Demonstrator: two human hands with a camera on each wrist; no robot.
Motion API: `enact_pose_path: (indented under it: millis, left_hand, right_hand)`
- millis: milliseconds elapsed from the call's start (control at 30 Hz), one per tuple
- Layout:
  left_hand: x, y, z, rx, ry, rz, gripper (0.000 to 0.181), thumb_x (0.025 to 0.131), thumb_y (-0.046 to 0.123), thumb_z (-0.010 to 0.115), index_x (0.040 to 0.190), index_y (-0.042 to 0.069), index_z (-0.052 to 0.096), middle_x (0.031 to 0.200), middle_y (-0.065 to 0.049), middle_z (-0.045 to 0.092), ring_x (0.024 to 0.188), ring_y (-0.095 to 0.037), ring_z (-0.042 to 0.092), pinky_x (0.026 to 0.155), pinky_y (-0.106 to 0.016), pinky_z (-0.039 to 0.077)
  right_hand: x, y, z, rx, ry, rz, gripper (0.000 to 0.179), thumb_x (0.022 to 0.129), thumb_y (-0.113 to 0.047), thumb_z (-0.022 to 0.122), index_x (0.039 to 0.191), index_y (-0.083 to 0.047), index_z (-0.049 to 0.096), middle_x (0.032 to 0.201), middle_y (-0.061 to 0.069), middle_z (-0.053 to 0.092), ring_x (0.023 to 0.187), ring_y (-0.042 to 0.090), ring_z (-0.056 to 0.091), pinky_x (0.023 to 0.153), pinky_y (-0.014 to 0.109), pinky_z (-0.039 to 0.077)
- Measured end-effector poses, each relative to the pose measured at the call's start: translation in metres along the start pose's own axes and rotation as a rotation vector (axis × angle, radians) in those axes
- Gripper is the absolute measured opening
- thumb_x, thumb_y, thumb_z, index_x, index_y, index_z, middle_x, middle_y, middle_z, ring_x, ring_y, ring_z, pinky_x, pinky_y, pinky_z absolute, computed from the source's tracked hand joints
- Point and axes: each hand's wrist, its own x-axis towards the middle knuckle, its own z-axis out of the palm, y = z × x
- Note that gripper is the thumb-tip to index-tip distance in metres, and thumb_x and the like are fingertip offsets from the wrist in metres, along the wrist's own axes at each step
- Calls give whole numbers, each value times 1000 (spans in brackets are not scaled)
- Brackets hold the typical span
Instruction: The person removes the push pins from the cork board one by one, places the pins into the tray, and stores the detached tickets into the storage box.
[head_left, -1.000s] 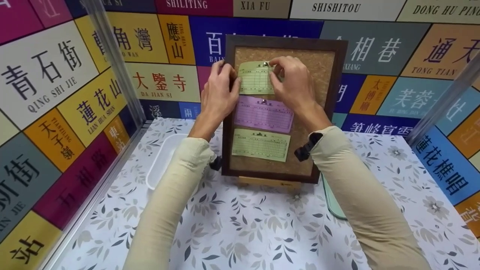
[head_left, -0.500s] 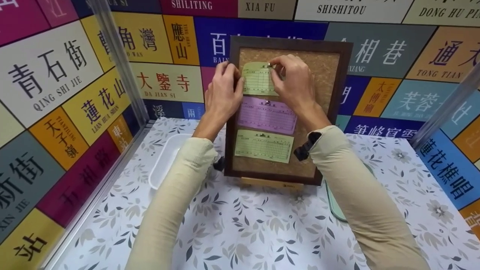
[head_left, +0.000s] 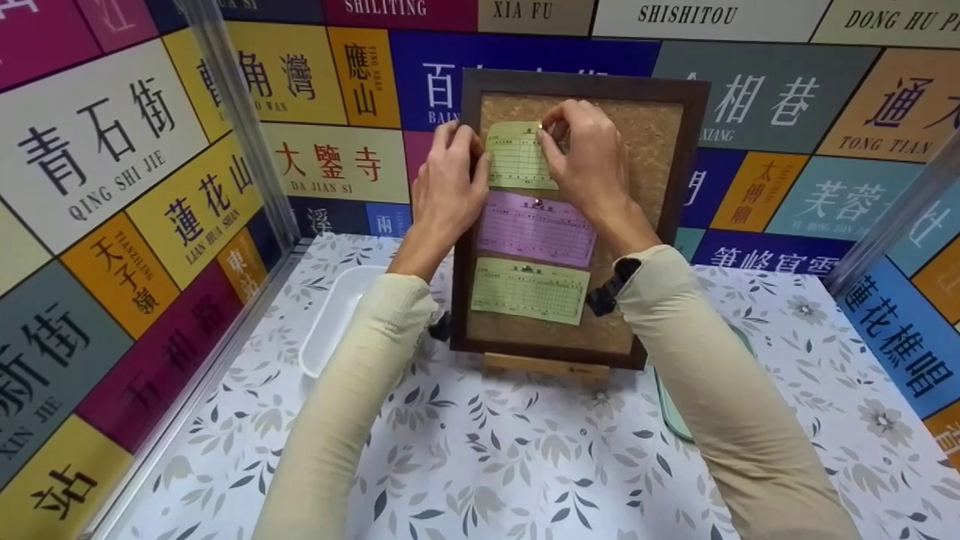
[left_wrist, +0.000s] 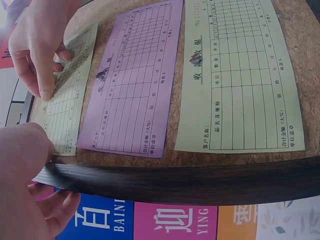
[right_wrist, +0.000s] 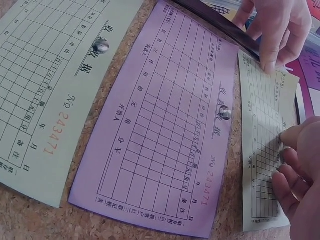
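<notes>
One flowery-covered table [head_left: 465, 465], a framed corkboard [head_left: 651, 169] stood up on it, left side clamped by the left hand [head_left: 450, 176], purple slip [head_left: 536, 229] pinned mid-board, lower green slip [head_left: 529, 292] pinned under it, top green slip [head_left: 516, 156] up above; teeny pin [head_left: 540, 127] at that one's top edge, pinched by the right hand [head_left: 592, 154].

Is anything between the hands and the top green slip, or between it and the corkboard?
Nothing visible: right hand at the upper edge of the top green slip, left hand at its left end; no object showing between slip and corkboard.
</notes>
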Motion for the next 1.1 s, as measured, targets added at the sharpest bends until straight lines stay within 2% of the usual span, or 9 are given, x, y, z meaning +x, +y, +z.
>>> enact_pose_path:
  millis: [400, 600, 833, 1100]
  left_hand:
    - [0, 0, 0, -11, -8, 4, 15, 109, 31, 62, 115, 18, 65, 157, -4, 53, 113, -30, 74, 85, -42, 63]
    - [1, 0, 1, -9, -5, 4, 16, 109, 32, 62, 114, 17, 65, 155, -3, 55, 113, -30, 74, 84, -44, 63]
    - [1, -1, 2, -15, 1, 12, 16, 108, 32, 63, 113, 17, 65, 154, -4, 55, 113, -30, 74, 84, -43, 63]
    - [0, -2, 1, -18, 2, 21, 15, 108, 31, 63, 112, 17, 65, 155, -5, 55, 113, -30, 74, 85, -43, 63]
  right_hand:
    - [1, -1, -2, 23, 3, 48, 16, 101, -19, 75, 109, -5, 76, 102, 13, 76, 90, 23, 67, 82, 33, 50]
    - [1, -1, -3, 42, 1, 82, 18, 101, -21, 75, 109, -5, 76, 99, 10, 77, 86, 18, 67, 80, 27, 49]
    - [0, -1, -3, 71, -15, 161, 18, 102, -24, 75, 108, -7, 77, 93, 6, 77, 81, 11, 62, 76, 21, 45]
    - [-1, -2, -3, 90, -23, 110, 16, 102, -21, 74, 105, -6, 76, 89, 5, 72, 78, 11, 59, 76, 21, 45]
